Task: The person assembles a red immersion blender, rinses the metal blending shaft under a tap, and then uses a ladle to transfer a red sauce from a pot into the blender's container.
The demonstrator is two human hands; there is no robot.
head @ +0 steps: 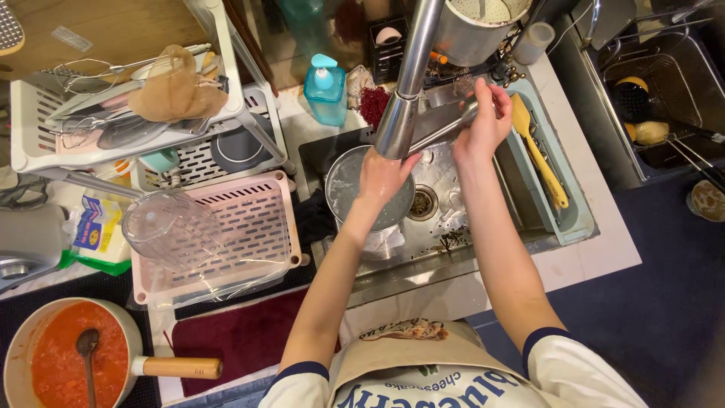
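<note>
- My left hand (384, 175) sits under the faucet spout (398, 125), fingers loosely open, holding nothing, just over the metal bowl (343, 189) in the sink (453, 219).
- My right hand (483, 121) is curled round the faucet lever (445, 130).
- I'd say best w/ small lever moves, keeping the left palm centred so water lands in the bowl, not on the counter (596, 257).

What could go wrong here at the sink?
The left hand is under the tap over a pot holding water, so water may splash over the sink edge. The right hand grips the tap handle; a sharp turn could surge the flow. The saucepan handle points towards the counter edge and could be knocked.
</note>
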